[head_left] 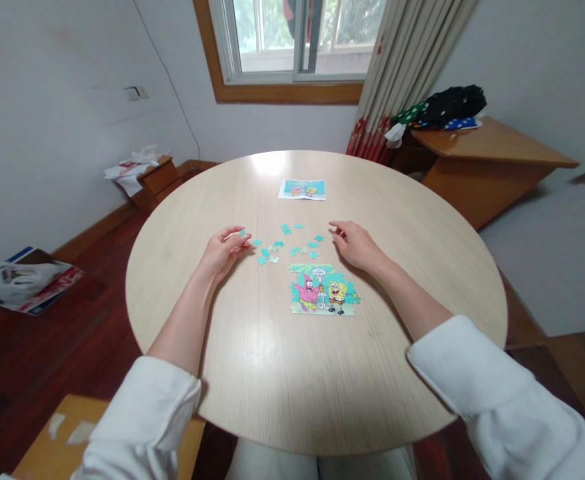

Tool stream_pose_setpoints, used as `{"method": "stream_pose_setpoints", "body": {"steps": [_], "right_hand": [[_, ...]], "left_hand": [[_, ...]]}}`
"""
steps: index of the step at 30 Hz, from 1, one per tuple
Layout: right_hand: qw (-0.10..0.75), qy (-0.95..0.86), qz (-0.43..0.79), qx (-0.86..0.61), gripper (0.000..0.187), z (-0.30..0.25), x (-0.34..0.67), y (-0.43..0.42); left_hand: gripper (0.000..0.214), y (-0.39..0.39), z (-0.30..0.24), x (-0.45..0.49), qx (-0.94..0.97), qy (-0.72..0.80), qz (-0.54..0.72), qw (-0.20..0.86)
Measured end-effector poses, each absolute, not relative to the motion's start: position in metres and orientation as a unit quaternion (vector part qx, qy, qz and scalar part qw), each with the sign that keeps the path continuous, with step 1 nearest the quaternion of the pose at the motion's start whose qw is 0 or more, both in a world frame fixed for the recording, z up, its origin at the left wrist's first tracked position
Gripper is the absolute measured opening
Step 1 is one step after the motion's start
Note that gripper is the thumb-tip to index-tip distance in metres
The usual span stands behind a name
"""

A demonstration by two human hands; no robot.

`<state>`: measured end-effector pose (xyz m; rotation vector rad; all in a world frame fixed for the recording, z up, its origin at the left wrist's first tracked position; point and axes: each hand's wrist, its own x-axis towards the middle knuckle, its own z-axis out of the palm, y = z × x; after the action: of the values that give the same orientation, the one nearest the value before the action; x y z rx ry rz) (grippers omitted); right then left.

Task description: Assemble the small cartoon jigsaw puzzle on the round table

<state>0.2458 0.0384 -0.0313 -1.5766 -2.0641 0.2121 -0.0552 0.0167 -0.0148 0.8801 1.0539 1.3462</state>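
Note:
My left hand [226, 252] is closed with a small teal jigsaw piece [243, 233] pinched at its fingertips, left of the loose pieces. Several loose teal and pale jigsaw pieces [273, 248] lie scattered between my two hands. On the right, my right hand [355, 244] rests near the table surface with its fingers loosely curled and apart, and nothing shows in them. A partly joined jigsaw puzzle [322, 291] with pink, grey and yellow cartoon figures lies nearer to me; its edges are uneven at the top and right.
A printed picture sheet [302, 189] of the cartoon lies farther back on the round wooden table [282, 373]. Behind it are a window and a curtain [402, 73]. A wooden desk [492, 150] with cloth on it stands at the right, and a cardboard box [67, 433] at lower left.

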Motion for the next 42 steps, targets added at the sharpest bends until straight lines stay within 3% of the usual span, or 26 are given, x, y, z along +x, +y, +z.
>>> {"method": "stream_pose_setpoints", "body": {"steps": [24, 42], "right_hand": [[0.214, -0.769, 0.079, -0.598, 0.036, -0.0349, 0.2462, 0.0427], [0.215, -0.773, 0.083, -0.591, 0.035, -0.0322, 0.2471, 0.0421]], "left_hand": [[0.032, 0.0187, -0.017, -0.0571, 0.384, 0.449, 0.582, 0.559], [0.021, 0.0116, -0.0141, -0.0514, 0.424, 0.448, 0.507, 0.602]]}}
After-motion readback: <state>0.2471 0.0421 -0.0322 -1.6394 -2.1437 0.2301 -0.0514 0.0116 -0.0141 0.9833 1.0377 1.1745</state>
